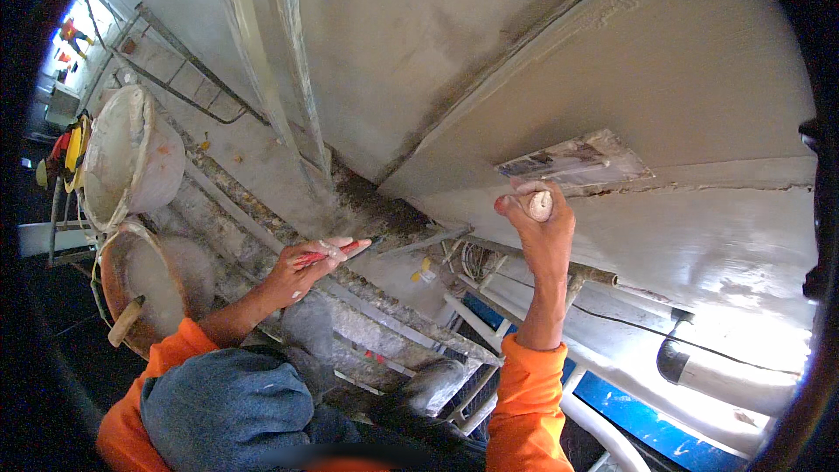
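My right hand (542, 223) is wrapped round the pale handle of a plastering trowel (581, 160). Its flat, smeared rectangular blade lies against the grey plastered wall (699, 79), just above a rough horizontal seam. Lower and to the left, my left hand (301, 273) grips a slim red-handled tool (325, 253) that points right toward the wall's corner; I cannot make out the shape of its tip. Pale plaster marks both hands.
A plaster-crusted bucket (162, 166) stands at the left, with a second bucket (107, 267) nearer me, a wooden handle (127, 321) sticking out. Rough planks (384, 301) run below me. White pipes (603, 433) and a bright light fill the lower right. People (72, 39) are far left.
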### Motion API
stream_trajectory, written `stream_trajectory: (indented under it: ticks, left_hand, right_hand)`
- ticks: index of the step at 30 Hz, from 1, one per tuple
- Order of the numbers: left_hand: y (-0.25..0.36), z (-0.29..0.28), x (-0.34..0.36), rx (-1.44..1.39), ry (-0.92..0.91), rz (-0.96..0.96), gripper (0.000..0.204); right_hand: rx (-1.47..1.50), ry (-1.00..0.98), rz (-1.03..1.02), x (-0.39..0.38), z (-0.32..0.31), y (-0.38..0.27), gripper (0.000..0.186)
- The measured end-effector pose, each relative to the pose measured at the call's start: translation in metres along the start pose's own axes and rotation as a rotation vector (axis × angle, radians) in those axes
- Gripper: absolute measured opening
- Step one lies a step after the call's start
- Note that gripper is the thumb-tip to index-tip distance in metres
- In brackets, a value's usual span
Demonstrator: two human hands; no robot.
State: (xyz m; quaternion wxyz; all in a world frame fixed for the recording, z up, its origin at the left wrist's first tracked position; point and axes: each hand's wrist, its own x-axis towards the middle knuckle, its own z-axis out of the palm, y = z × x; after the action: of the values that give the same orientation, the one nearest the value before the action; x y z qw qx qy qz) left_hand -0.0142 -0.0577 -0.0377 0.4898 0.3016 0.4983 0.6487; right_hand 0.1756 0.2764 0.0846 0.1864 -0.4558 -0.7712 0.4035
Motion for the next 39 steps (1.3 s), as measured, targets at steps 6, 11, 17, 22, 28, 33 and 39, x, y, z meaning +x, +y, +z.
stream_trajectory:
  ticks: [6,11,17,22,28,33,39]
  left_hand:
    - [0.008,0.007,0.003,-0.016,-0.024,-0.003,0.021]
    - [0.017,0.015,0.006,-0.010,-0.019,-0.010,0.022]
    - [0.007,0.015,0.015,0.108,-0.001,-0.025,0.021]
    - [-0.002,0.014,0.034,0.084,0.024,0.016,0.020]
    - [0.008,0.031,0.032,-0.300,0.058,-0.201,0.019]
    - [-0.013,0.030,0.039,-0.033,0.054,-0.150,0.019]
    - [-0.036,0.030,0.048,-0.095,0.117,-0.402,0.024]
  right_hand:
    - [0.003,0.035,-0.071,-0.006,-0.032,-0.064,0.025]
    - [0.117,0.071,-0.102,-0.019,-0.062,-0.128,0.024]
    - [0.239,-0.158,-0.225,-0.081,-0.113,-0.164,0.026]
    - [-0.099,-0.535,-0.128,-0.085,-0.042,-0.046,0.028]
    - [0.157,-0.633,-0.094,-0.103,0.070,0.062,0.027]
    - [0.466,-0.600,-0.249,-0.109,0.065,0.048,0.029]
    - [0.672,-0.491,-0.036,-0.103,0.005,0.033,0.023]
